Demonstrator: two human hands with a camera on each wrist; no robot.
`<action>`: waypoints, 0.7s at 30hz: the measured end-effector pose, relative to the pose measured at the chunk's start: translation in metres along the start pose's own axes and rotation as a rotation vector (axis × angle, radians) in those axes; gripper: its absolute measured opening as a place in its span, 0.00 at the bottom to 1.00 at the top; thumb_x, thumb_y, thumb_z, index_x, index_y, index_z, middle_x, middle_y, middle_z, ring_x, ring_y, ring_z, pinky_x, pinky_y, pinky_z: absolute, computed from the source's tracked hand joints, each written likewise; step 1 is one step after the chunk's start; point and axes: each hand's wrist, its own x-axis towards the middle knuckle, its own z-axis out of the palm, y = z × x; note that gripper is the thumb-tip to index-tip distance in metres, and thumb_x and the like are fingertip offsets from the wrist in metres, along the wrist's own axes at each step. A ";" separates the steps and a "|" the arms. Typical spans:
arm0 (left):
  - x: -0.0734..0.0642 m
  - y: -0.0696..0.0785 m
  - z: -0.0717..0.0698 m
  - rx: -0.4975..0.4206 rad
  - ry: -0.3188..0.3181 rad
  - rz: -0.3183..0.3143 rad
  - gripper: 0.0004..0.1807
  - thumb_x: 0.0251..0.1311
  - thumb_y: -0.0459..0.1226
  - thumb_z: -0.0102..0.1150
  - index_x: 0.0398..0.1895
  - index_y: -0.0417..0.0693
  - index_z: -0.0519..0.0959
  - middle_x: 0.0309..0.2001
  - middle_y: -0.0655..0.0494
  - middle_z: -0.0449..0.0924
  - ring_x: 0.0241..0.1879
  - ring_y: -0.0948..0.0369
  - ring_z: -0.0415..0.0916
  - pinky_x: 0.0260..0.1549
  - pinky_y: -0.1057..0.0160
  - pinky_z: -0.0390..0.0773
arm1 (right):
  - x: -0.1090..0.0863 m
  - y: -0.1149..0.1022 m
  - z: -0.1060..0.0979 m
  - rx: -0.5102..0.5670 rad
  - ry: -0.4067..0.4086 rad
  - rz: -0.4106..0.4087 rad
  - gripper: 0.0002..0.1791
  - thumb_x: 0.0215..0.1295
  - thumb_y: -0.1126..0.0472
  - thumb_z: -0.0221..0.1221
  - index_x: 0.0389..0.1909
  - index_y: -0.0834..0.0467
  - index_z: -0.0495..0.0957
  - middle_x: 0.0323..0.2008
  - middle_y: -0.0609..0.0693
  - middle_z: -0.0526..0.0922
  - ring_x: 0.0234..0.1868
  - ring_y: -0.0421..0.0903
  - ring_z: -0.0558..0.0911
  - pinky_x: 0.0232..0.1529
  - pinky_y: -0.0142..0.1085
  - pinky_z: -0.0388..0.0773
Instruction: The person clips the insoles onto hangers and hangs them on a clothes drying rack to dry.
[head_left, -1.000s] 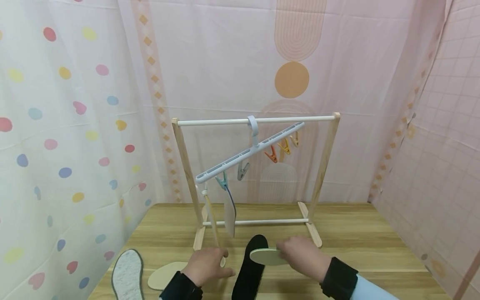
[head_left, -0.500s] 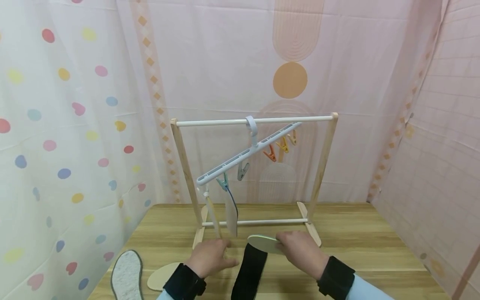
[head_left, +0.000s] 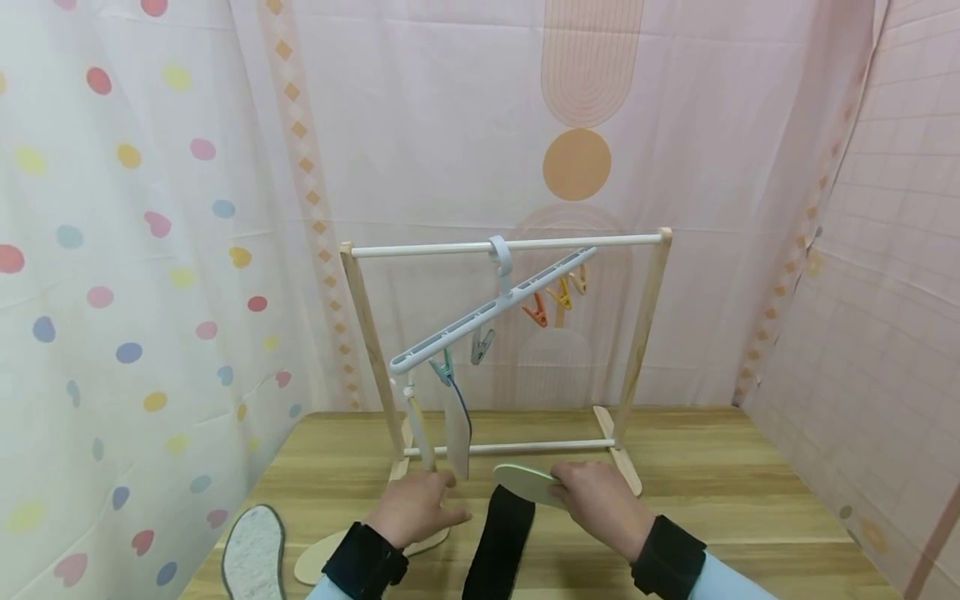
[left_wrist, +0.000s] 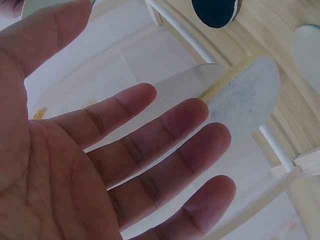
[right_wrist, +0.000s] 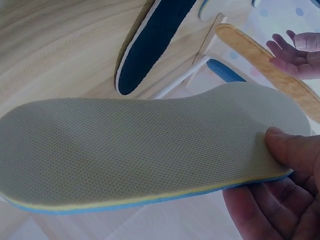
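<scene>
My right hand [head_left: 600,504] pinches a pale insole [right_wrist: 150,150] by one end, thumb on its mesh face and fingers beneath. The insole's edge shows yellow and blue layers. My left hand [head_left: 416,512] has its fingers extended and holds nothing. Just beyond it hangs a white insole with a yellowish edge [left_wrist: 245,100], clipped at the low left end of a light blue hanger [head_left: 495,308]. Beside that, a teal clip [head_left: 444,367] holds another hanging insole [head_left: 457,429]. Whether my left fingertips touch the hanging insole, I cannot tell.
The hanger tilts on a wood-and-white rack [head_left: 420,250]. A grey clip [head_left: 482,344], an orange clip [head_left: 536,310] and two yellowish clips hang unused. On the table lie a black insole [head_left: 498,542], a grey insole [head_left: 255,554] and a beige one [head_left: 315,560] partly behind my left wrist.
My right hand has tipped the free end of its insole upward, above the black one. My left hand rose slightly, then shifted a little left. The left hanging insole has turned slightly.
</scene>
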 end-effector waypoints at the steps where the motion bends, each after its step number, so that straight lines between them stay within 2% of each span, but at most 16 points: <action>1: 0.000 -0.001 0.000 0.000 0.002 0.001 0.25 0.53 0.51 0.71 0.43 0.40 0.82 0.35 0.48 0.84 0.32 0.52 0.81 0.29 0.50 0.78 | 0.000 0.000 0.000 0.000 0.000 0.001 0.09 0.58 0.61 0.70 0.26 0.54 0.78 0.21 0.41 0.80 0.18 0.30 0.70 0.18 0.27 0.67; 7: -0.001 -0.004 -0.003 -0.009 0.014 -0.009 0.27 0.54 0.52 0.70 0.45 0.39 0.81 0.38 0.46 0.84 0.34 0.49 0.82 0.32 0.48 0.78 | 0.000 0.000 0.001 -0.002 0.000 -0.007 0.08 0.58 0.62 0.70 0.27 0.54 0.79 0.23 0.42 0.81 0.19 0.30 0.74 0.19 0.26 0.68; 14: 0.001 -0.010 -0.003 -0.009 0.025 -0.034 0.28 0.53 0.53 0.71 0.45 0.39 0.82 0.36 0.47 0.84 0.31 0.51 0.81 0.29 0.49 0.78 | 0.000 -0.001 0.001 0.009 0.024 -0.019 0.08 0.57 0.63 0.70 0.28 0.55 0.79 0.24 0.43 0.83 0.21 0.32 0.77 0.20 0.25 0.69; 21: -0.002 -0.013 -0.004 0.003 0.035 -0.041 0.25 0.53 0.52 0.71 0.42 0.41 0.82 0.34 0.48 0.84 0.28 0.54 0.80 0.26 0.51 0.77 | 0.000 -0.001 0.002 0.010 0.057 -0.019 0.09 0.57 0.62 0.71 0.27 0.54 0.78 0.23 0.42 0.82 0.20 0.31 0.76 0.20 0.26 0.70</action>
